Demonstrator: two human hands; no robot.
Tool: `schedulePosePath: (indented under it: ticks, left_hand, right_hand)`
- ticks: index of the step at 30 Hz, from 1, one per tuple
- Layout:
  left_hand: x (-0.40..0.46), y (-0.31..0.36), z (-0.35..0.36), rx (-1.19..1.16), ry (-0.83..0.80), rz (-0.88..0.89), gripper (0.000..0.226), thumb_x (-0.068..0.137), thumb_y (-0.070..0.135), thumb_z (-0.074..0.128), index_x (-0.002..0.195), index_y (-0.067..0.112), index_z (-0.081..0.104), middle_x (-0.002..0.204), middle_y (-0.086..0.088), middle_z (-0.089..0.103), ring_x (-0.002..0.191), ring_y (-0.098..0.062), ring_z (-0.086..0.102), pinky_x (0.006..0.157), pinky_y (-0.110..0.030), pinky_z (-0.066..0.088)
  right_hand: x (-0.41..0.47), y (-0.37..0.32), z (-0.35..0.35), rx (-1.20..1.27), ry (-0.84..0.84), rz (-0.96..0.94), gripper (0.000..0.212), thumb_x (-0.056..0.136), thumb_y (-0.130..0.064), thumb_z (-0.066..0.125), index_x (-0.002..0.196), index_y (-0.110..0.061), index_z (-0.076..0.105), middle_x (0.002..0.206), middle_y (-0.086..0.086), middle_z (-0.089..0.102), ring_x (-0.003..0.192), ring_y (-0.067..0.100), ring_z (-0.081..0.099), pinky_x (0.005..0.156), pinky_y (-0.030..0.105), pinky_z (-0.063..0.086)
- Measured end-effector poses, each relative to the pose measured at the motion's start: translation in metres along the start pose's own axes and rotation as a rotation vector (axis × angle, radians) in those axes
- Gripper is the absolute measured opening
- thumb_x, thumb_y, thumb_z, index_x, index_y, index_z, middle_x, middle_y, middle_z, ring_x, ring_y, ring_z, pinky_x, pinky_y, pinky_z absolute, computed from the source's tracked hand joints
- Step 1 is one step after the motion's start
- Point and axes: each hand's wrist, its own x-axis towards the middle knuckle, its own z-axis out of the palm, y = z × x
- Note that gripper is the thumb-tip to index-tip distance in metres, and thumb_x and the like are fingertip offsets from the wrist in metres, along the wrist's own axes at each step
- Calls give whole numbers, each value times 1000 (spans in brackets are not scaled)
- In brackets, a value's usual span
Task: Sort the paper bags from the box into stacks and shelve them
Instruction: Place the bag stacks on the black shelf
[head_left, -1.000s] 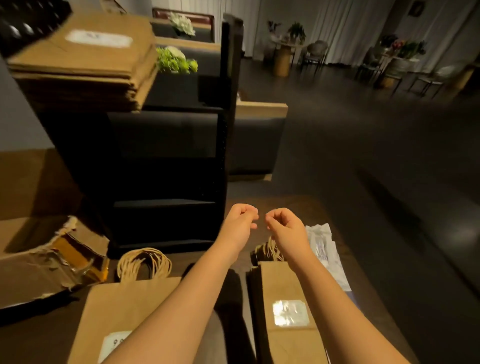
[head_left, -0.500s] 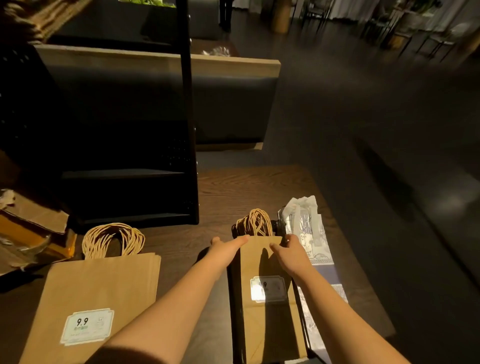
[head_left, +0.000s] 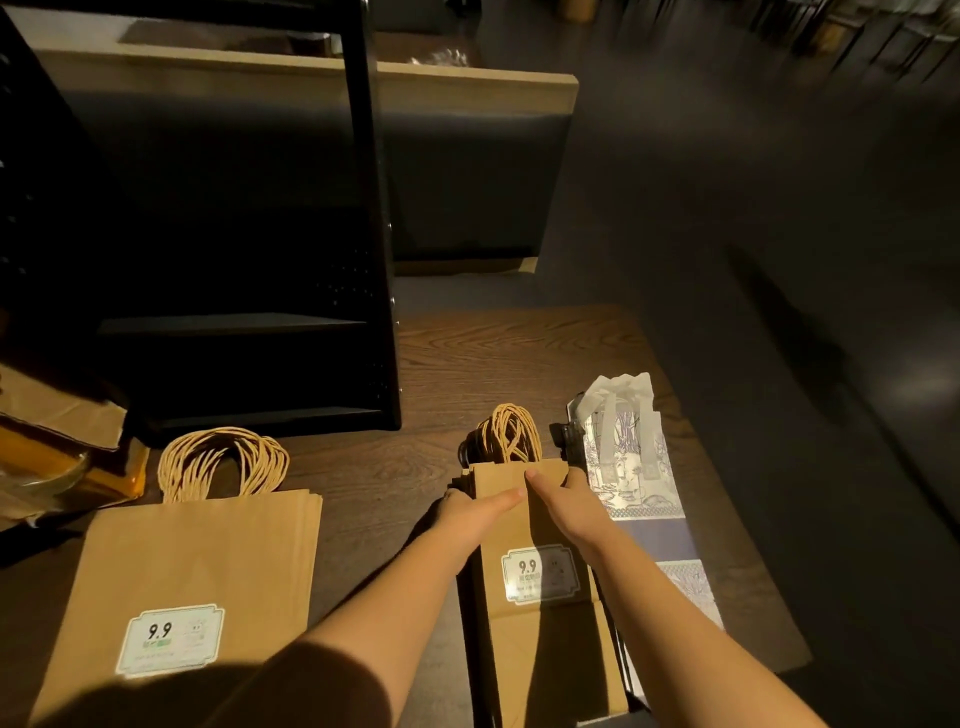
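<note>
Dark wooden table (head_left: 519, 353) carries your sorting. Your left hand (head_left: 470, 512) and right hand (head_left: 569, 499) grasp the narrow bag stack (head_left: 524, 613) by its top edges; lift unevenly and it may fan out. Left of it lies the wide stack (head_left: 197, 561); beyond, the black shelf (head_left: 374, 234).

Single head-worn wide-angle view, looking steeply forward and down, close over the wooden table (head_left: 519, 353)

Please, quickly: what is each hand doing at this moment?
Left hand: grips the left edge of the narrow bag stack.
Right hand: grips its right edge, index finger straight on top.
</note>
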Motion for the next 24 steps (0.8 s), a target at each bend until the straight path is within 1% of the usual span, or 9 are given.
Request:
schedulePosePath:
  ticks: [6,9,11,13,15,17,19,22,24]
  left_hand:
    - [10,-9,-6,21,79,24,116,41,65,80,138,13,43,128,-7,56,113,-27,57,94,-39,48]
    - [15,-11,-10,31,78,38,114,47,62,81,142,14,38,130,-8,54,114,-26,55,95,-40,48]
    - [17,-13,-12,44,80,39,113,55,57,82,145,12,32,136,-9,50,118,-28,53,97,-40,47]
    - [20,-15,-14,52,87,50,119,51,57,80,148,13,28,140,-10,47,123,-29,50,101,-44,45]
    - [22,-18,-15,98,93,59,121,55,57,79,152,14,21,149,-12,38,132,-31,42,107,-44,41]
    - [22,-20,-17,143,76,70,121,60,58,79,154,16,16,154,-10,30,137,-30,37,109,-43,38]
    - [20,-20,-21,119,24,71,122,52,59,80,150,19,21,144,-10,43,127,-29,49,103,-45,45]
    - [16,-18,-30,37,-7,86,96,64,48,83,138,20,30,122,-8,58,105,-26,62,91,-45,54]
    - [13,-16,-36,11,-16,122,94,64,47,84,137,22,30,119,-6,59,102,-25,63,89,-45,55]
  right_hand:
    - [7,4,10,9,9,13,93,75,-66,66,143,-11,33,132,7,54,114,25,56,96,40,48]
    - [8,6,14,32,8,47,96,59,-76,70,126,-10,53,119,5,62,101,20,62,89,35,52]
    - [3,5,15,59,-6,66,59,69,-67,71,95,-16,60,97,1,65,82,13,60,77,28,51]
    - [4,12,16,107,1,75,37,80,-53,70,82,-21,53,82,-4,59,73,8,55,62,23,45]
    - [1,16,19,164,-12,87,38,78,-52,72,87,-18,60,82,-3,63,76,11,60,58,21,45]
    - [-2,19,23,220,-8,69,60,64,-64,77,99,-16,65,92,2,69,84,17,67,67,27,55]
    - [-3,22,27,299,-17,49,83,48,-71,81,112,-21,63,103,2,72,92,20,70,80,38,59]
    - [-9,21,29,394,-85,-8,87,48,-64,85,120,-22,58,108,6,71,95,23,71,85,45,58]
    - [-12,17,29,429,-123,-52,74,57,-53,86,117,-20,59,106,8,72,93,25,72,82,42,59]
